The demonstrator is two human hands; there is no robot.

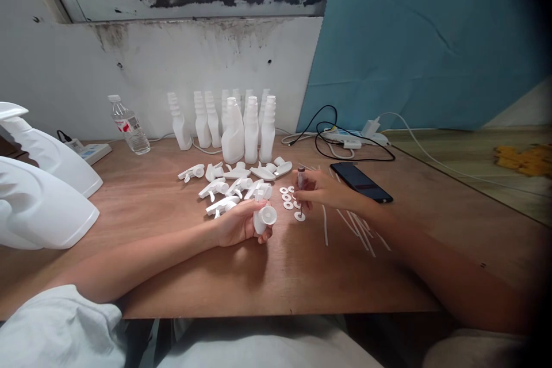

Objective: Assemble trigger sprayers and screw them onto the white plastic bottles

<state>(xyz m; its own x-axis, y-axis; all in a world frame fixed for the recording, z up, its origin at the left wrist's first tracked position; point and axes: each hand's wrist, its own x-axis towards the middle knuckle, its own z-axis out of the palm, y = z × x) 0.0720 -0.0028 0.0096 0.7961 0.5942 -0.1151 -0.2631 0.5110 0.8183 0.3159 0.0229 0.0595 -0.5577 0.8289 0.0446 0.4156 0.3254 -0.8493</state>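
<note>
My left hand (244,223) is closed round a white spray trigger head (264,217), its round collar turned toward me. To its right, my right hand (317,187) grips a slim upright tool with a dark cap, which looks like a screwdriver (301,177). The tool's tip is at a white ring washer (299,217); whether the washer is caught on it I cannot tell. Several more ring washers (287,198) lie flat on the table just left of the right hand. Behind my left hand several white trigger heads (237,186) lie in loose rows.
White spray bottles (233,132) stand along the wall. Thin white tubes (356,227) lie under and beside my right forearm, near a black phone (361,181). A power strip with cables (356,137) sits behind. Two large white bottles (38,207) and a water bottle (129,126) are at left.
</note>
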